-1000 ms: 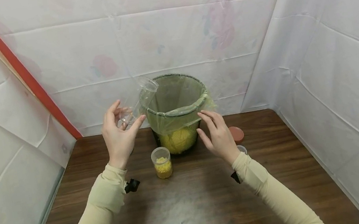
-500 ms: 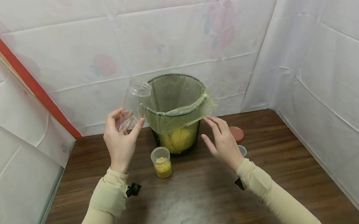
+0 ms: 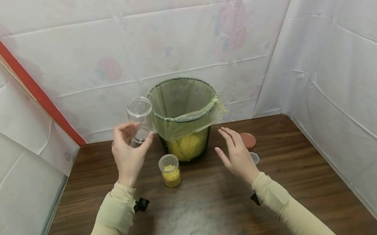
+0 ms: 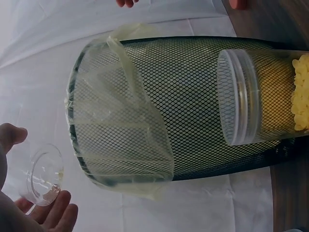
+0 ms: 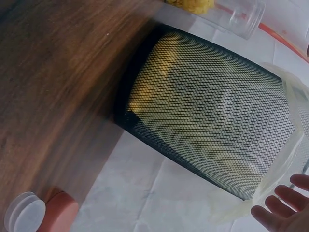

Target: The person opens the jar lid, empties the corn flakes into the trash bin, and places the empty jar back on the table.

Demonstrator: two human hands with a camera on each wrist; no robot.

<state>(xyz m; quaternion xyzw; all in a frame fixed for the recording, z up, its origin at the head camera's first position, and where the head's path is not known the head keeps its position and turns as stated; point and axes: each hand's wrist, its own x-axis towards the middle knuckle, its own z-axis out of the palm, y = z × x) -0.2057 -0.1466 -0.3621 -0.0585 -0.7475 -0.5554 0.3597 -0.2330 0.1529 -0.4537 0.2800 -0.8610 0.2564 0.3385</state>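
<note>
My left hand (image 3: 129, 154) grips a clear plastic jar (image 3: 140, 118) near its base, thumb on one side and fingers on the other. The jar stands nearly upright in the air, left of the bin; a few small yellow bits show inside it in the left wrist view. My right hand (image 3: 235, 153) hovers with loosely extended fingers, holding nothing, right of the mesh bin (image 4: 193, 96). Between the hands, a second clear jar (image 3: 170, 171) stands uncapped on the table, partly filled with yellow pieces. A translucent yellow-green liner (image 3: 189, 123) folds over the bin's rim, with yellow contents showing low through the mesh.
Right of my right hand lie a reddish-brown lid (image 3: 248, 140) and a translucent cap (image 5: 26, 212) on the dark wood table (image 3: 196, 221). White floral sheeting (image 3: 169, 35) hangs behind and along both sides. A red strip (image 3: 23, 72) runs down the left corner.
The held jar has come away from the bin's rim, moving left and down while turning from tilted to nearly upright. My right hand has drawn back from the liner, toward me and rightward.
</note>
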